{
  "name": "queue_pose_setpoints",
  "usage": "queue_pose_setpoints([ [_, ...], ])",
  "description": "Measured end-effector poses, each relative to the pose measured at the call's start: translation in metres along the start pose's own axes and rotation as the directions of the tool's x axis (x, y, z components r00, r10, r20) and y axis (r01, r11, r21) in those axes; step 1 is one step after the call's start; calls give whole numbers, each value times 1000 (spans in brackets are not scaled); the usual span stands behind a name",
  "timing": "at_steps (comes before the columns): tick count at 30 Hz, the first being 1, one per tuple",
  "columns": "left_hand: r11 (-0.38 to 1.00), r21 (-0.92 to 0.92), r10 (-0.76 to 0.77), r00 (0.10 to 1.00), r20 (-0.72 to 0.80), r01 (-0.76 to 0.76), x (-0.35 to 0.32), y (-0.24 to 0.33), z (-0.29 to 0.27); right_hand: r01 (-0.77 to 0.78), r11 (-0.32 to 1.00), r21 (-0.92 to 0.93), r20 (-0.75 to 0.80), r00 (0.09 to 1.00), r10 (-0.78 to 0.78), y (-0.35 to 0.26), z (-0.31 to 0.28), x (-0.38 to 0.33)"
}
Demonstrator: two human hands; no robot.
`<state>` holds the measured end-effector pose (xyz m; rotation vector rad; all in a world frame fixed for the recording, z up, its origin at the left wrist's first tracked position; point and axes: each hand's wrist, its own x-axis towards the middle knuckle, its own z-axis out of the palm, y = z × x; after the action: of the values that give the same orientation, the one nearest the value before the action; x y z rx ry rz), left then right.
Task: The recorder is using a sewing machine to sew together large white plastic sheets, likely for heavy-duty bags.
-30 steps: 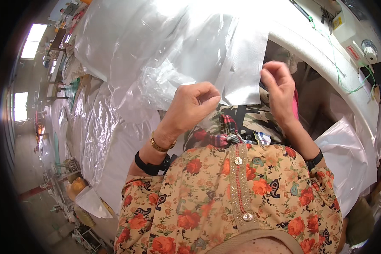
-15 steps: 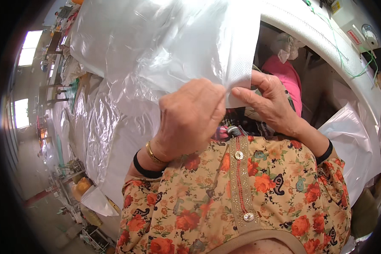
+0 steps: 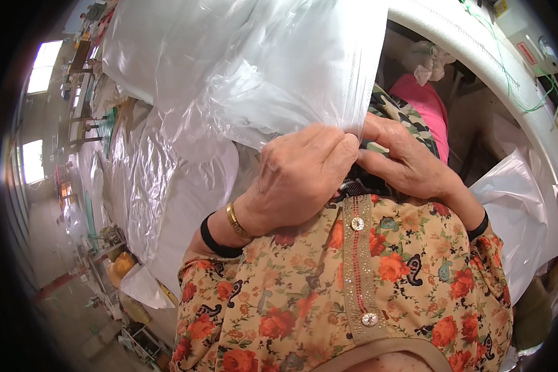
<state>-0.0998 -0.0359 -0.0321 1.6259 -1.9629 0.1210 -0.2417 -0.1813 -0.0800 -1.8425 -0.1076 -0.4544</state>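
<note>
A large clear plastic bag [image 3: 273, 68] hangs in front of me, its sealed lower edge pulled close to my chest. My left hand [image 3: 301, 177] pinches that lower edge with fingers curled tight; a gold bangle and a black band sit on the wrist. Just to the right, my right hand [image 3: 403, 158] grips the same edge, its fingertips touching those of the left hand. Behind the hands a patterned dark cloth [image 3: 394, 108] shows, partly hidden.
More crumpled clear plastic sheeting [image 3: 149, 186] piles up on the left. A white curved machine edge [image 3: 477, 56] with green thread runs at upper right, with a pink cloth [image 3: 425, 105] under it. A white bag [image 3: 521, 211] lies at right. Cluttered benches stand far left.
My two hands came together from apart and drew the bag's lower edge down toward my chest. The bag now covers more of the upper view.
</note>
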Motion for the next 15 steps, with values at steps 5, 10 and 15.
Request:
queue_pose_setpoints([
  [5, 999, 45, 25, 999, 33, -27, -1, 1, -3, -359, 863, 354, 173, 933, 317, -6, -11, 0],
  [10, 996, 58, 60, 998, 36, -62, -8, -2, -3, -400, 807, 435, 35, 903, 429, -13, 1, 3],
  [15, 996, 82, 49, 969, -243, -30, -19, -35, 29, -277, 943, 184, -73, 953, 294, -16, -4, 4],
])
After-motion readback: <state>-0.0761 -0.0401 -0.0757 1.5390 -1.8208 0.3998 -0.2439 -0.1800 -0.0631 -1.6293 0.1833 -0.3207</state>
